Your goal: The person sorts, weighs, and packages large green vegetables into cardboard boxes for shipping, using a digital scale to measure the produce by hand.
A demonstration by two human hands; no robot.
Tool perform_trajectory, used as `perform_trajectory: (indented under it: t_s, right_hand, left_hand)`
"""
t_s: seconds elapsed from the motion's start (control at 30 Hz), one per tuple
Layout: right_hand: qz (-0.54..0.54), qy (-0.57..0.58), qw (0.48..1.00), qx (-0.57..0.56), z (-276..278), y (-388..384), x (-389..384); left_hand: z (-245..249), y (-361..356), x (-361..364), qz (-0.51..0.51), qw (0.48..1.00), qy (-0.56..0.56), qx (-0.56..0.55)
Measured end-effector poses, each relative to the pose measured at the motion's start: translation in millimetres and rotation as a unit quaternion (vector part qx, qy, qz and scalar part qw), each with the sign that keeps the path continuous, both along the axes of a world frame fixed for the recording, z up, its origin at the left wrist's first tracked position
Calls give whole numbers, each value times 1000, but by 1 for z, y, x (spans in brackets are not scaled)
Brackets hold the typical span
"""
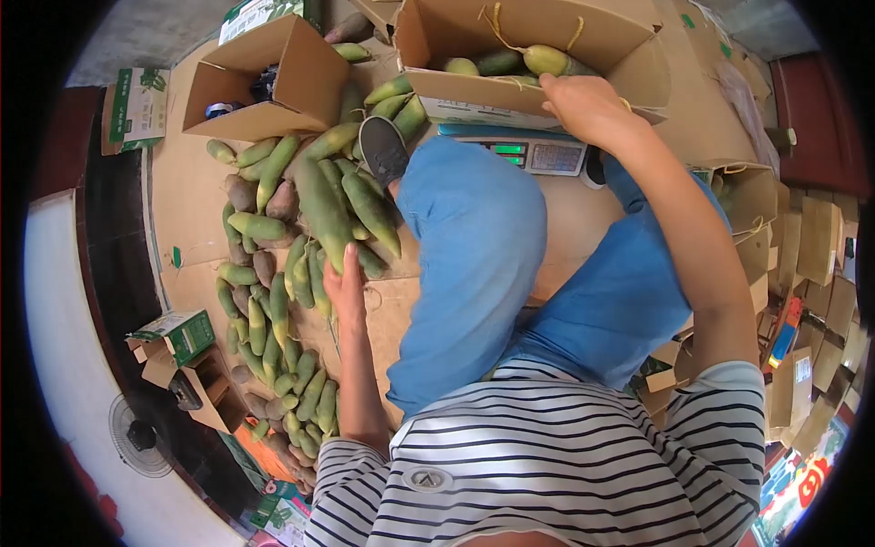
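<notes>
Striped shirt (547, 456): nearest the lens, filling the bottom edge, with both bare forearms running forward out of its short sleeves.
Blue trousers (474, 237): between the two hands; the knee was bent and a grey shoe (383, 150) lay ahead and just right of the left hand.
Left arm: stretched forward, close along the outside of the thigh, elbow nearly straight.
Left hand (344, 284): back turned to the camera, fingers extended and held side by side, not closed round anything; the fingertips met the near end of the large green vegetable (321, 214).
Large green vegetable: directly ahead of the left fingertips, lying lengthwise, on top of the heap.
Heap of green vegetables (273, 310): spread on flattened cardboard to the left of and behind the left hand, with a few brownish ones mixed in.
Right arm: raised and reaching far forward over the right thigh, wrist bent down.
Right hand (583, 105): knuckles up on the near rim of the cardboard box (474, 100), fingers curled over the edge; whether they gripped anything could not be told.
Yellow-green vegetable (547, 60): inside the box, just ahead of and left of the right hand, beside other green ones.
Scale (533, 155): beneath the box, just below the right hand, its display lit green.
Second open box (301, 73): well ahead of the left hand, past the heap.
</notes>
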State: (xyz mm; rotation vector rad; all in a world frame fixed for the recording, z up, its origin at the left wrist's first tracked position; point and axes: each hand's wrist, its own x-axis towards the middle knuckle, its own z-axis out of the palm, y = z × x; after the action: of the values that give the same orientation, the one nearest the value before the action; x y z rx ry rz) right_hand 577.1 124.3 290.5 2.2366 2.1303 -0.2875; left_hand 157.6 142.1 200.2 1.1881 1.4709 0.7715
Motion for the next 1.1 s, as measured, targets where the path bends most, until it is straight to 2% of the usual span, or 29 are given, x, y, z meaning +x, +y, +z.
perform_trajectory:
  t_s: [0.07, 0.17, 0.23, 0.37, 0.43, 0.47, 0.53, 0.57, 0.6, 0.63, 0.67, 0.7, 0.73, 0.83, 0.93, 1.03, 1.1]
  right_hand:
    - [-7, -1, 1000, -11, 3, 2, -4]
    - [-29, -15, 999, -36, 12, 0, -10]
    - [-30, -30, 998, -48, 11, -1, -11]
    - [-29, -35, 997, -63, 12, 1, -10]
    - [-30, -17, 998, -56, 11, 2, -8]
    - [-22, -17, 999, -45, 11, 2, -7]
    - [-4, -14, 999, -28, 11, 2, -5]
    - [-6, -17, 999, -28, 11, 1, -5]
    - [-5, -18, 999, -28, 11, 1, -4]
    - [-1, -19, 1000, -25, 10, 1, -4]
    - [-13, -17, 999, -28, 7, 1, -3]
    - [-18, -13, 999, -31, 2, 1, -1]
    - [4, -11, 1000, -18, -4, -1, 3]
    - [9, -8, 999, -35, 9, 1, -10]
    - [5, -1, 999, -35, 10, 5, -9]
    - [0, -1, 999, -40, 8, 5, -9]
    - [-14, -16, 997, -72, 8, 8, -9]
  left_hand:
    - [40, 17, 40, -81, 992, 33, 95]
    - [112, 39, 111, -195, 944, 79, 252]
    - [126, 60, 150, -248, 916, 54, 309]
    - [140, 77, 184, -248, 928, 97, 260]
    - [115, 84, 170, -209, 938, 108, 254]
    - [93, 85, 155, -190, 946, 87, 247]
    - [41, 76, 113, -183, 944, 133, 239]
    - [10, 70, 84, -216, 947, 192, 138]
    - [-18, 55, 60, -226, 947, 192, 121]
    - [-31, 41, 41, -235, 938, 253, -17]
    - [-82, 29, 4, -275, 918, 285, -33]
    - [-98, 10, -16, -283, 917, 273, -72]
    - [-110, -4, -37, -313, 893, 319, -47]
    - [-134, -33, -79, -216, 905, 366, -29]
    - [-147, -33, -93, -109, 917, 384, 12]
    - [-163, -13, -93, -38, 936, 349, 22]
    - [-172, 6, -81, 11, 960, 276, 52]
